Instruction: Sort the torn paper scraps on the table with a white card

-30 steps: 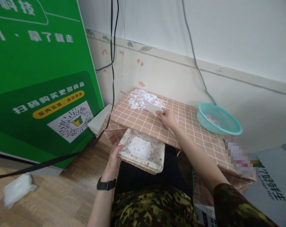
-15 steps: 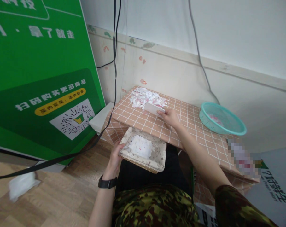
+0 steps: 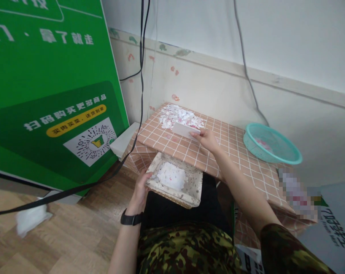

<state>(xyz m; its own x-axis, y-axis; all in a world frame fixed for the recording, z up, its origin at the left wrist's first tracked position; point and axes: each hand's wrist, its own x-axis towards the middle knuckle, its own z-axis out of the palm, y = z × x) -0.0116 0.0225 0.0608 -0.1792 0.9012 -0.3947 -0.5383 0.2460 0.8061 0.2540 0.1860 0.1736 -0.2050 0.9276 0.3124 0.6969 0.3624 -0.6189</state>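
Observation:
My left hand (image 3: 140,190) grips the left end of a fabric-lined basket (image 3: 193,196), held just below the table's front edge. White paper scraps (image 3: 172,176) lie in the basket. Pinched in my right hand (image 3: 205,139) is a flat white card (image 3: 182,130), its lower edge at the tabletop. Right behind the card spreads a pile of white and pink paper scraps (image 3: 176,114). These lie on the table (image 3: 232,146), which has a brown checked cloth.
On the table's right side stands a turquoise plastic basket (image 3: 275,152) with pink bits inside. Black cables (image 3: 140,91) hang in front of the table's left end. A green sign panel (image 3: 55,83) rises at the left. A white plastic bag (image 3: 32,220) lies on the floor.
The card in my right hand has shifted slightly, its face now tilted flatter in front of the pile. The whole view has drifted a little; my left hand still holds the basket.

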